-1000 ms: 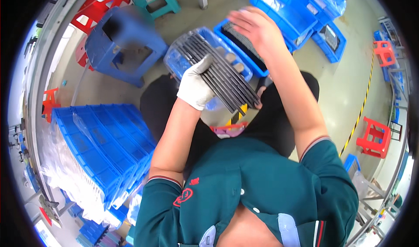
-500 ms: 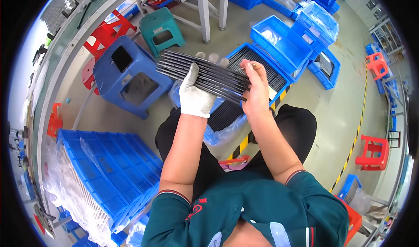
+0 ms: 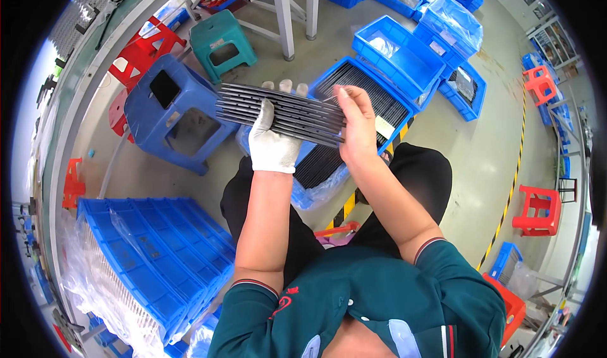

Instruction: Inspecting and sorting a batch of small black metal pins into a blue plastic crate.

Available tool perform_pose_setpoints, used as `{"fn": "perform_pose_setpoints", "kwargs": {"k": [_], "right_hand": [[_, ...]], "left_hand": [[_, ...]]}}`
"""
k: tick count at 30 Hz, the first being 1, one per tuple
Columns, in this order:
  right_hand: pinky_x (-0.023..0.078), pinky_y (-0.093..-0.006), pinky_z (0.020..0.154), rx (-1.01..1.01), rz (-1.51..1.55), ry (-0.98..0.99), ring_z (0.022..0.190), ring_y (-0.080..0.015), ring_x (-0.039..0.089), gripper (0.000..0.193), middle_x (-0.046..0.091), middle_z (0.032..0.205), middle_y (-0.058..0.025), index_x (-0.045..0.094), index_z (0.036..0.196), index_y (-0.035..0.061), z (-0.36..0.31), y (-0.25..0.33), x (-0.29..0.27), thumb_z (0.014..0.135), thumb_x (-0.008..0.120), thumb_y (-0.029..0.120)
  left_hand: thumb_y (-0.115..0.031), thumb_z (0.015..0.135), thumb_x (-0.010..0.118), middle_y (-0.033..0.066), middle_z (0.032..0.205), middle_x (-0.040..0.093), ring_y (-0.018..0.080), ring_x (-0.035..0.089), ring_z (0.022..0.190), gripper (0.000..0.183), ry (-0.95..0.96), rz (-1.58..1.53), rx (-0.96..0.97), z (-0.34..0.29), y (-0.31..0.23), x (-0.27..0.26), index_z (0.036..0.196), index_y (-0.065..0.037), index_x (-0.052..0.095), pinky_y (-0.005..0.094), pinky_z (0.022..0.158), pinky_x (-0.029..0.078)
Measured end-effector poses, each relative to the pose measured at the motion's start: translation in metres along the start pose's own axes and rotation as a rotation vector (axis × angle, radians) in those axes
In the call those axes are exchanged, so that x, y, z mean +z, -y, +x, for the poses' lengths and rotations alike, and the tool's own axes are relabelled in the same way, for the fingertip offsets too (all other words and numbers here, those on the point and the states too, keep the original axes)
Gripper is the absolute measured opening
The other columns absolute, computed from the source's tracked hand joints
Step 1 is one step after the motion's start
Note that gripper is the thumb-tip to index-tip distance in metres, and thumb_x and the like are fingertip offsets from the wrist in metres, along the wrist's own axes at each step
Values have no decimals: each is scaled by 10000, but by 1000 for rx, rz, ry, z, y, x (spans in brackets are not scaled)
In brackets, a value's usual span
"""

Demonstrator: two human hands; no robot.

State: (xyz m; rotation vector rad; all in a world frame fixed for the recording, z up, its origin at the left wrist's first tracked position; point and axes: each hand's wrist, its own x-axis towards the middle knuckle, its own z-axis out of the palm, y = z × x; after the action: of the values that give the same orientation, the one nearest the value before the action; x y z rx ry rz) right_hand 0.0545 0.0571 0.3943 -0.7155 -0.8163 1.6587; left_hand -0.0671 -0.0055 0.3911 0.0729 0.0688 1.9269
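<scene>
My left hand [image 3: 275,144], in a white glove, is closed around a bundle of long thin black strips [image 3: 297,115] with small holes along them. Its thumb lies across their upper face, and the gloved fingertips show past the far edge. My bare right hand [image 3: 358,127] is at the bundle's right end, touching the strip ends. Thumb and forefinger pinch together above the strips; a thin pale line shows there, too fine to name. Beneath the bundle stands a blue crate [image 3: 395,129] with rows of similar black strips, and nearer my knees more strips [image 3: 319,167] lie in plastic wrap.
Blue crates [image 3: 398,51] are stacked beyond the strips. At left are a blue stool [image 3: 180,115], a green stool [image 3: 222,42] and a tall stack of blue trays [image 3: 155,254]. A red stool [image 3: 537,211] stands at right, past yellow-black floor tape [image 3: 506,200].
The whole view has shifted slightly, so most things sit a little further left. The bundle has tilted a little, showing more of the strips' faces. Both hands keep their places on it.
</scene>
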Motion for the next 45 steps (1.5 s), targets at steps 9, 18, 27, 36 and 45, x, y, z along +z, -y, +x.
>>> {"fn": "perform_pose_setpoints", "kwargs": {"k": [9,18,27,36,45], "right_hand": [[501,-266,796,49,47,46,904,-108,593,74,634,1073,-36,602,974,93,5,-5,5,917,618,138],[441,-211,575,35,-243,186,668,-85,574,84,669,875,-44,615,936,55,34,35,-20,883,635,116],[424,-182,535,308,-546,581,601,-67,560,202,656,826,-52,610,1035,53,29,57,-26,835,626,28],[466,-234,745,332,-665,730,800,-112,596,187,660,879,-37,691,942,2,34,64,-33,817,662,138],[425,-196,678,581,-684,769,726,-48,538,274,622,787,-2,677,899,-9,26,55,-31,799,748,236]], "left_hand": [[-166,902,615,167,1252,527,403,450,1249,359,33,-17,-39,-4,4,5,1244,-128,511,569,1049,360],[-209,910,604,182,1288,509,434,414,1279,389,88,0,-64,-10,-15,12,1271,-103,506,590,1059,329],[-231,960,501,238,1299,499,458,428,1262,390,-61,100,-25,-17,-22,9,1305,-55,456,617,1050,336],[-250,913,587,188,1218,522,425,472,1219,399,-32,136,-44,-18,-20,16,1245,-48,498,600,1043,349],[-282,878,637,177,1198,518,396,472,1204,471,-59,177,8,-18,-19,17,1249,-39,479,572,1026,375]]}}
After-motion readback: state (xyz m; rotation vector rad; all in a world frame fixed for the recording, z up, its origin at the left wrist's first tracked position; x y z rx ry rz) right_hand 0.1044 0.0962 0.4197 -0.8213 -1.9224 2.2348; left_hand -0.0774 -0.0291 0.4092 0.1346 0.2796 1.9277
